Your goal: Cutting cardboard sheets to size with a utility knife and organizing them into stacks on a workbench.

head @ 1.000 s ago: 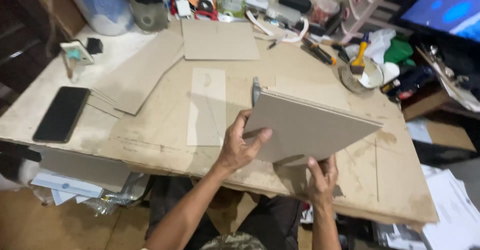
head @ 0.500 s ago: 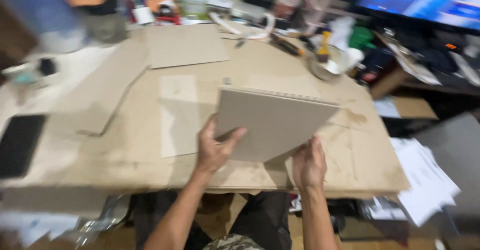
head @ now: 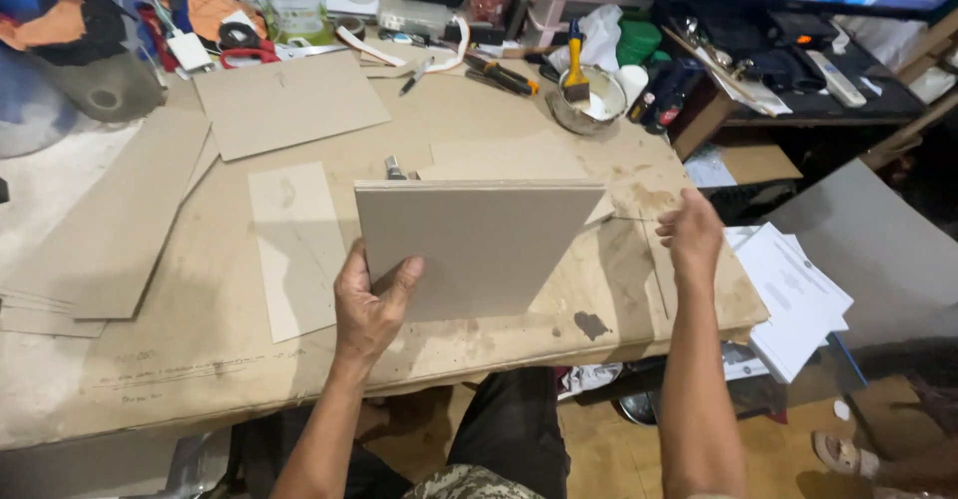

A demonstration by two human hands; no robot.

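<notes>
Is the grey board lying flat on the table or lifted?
Lifted and tilted. The left hand grips the grey board by its lower left corner, its shadow falling on the table. The right hand is off it.

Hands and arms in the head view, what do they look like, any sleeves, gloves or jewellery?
Both the left hand and the right hand are bare: no gloves, and no rings or watch that can be seen. Both forearms are uncovered down to the bottom edge of the picture, so no sleeves show. No cables or markings appear on them.
</notes>
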